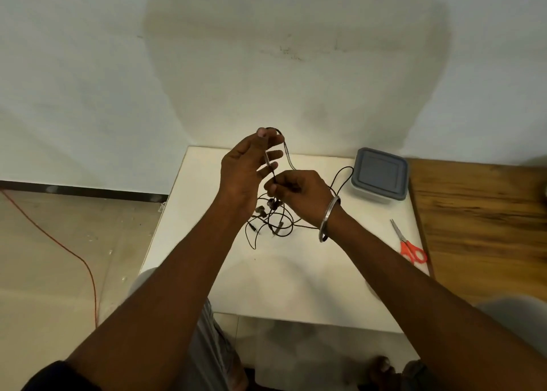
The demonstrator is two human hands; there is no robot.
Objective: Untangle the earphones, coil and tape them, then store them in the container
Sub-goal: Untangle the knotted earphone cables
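Tangled black earphones (pixel 273 216) hang above a small white table (pixel 296 278), with earbuds and a plug dangling in a knot below my hands. My left hand (pixel 247 173) is raised, pinching a loop of the cable between thumb and fingertips at the top. Just below it, my right hand (pixel 299 194), a metal bangle on its wrist, grips the cable lower down. One strand loops out to the right toward the container (pixel 379 177), a clear box with a grey lid, shut, at the table's far right corner.
Red-handled scissors (pixel 410 247) lie near the table's right edge. A wooden surface (pixel 485 222) adjoins the table on the right. An orange cord (pixel 74 254) runs across the floor on the left. A white wall stands behind the table.
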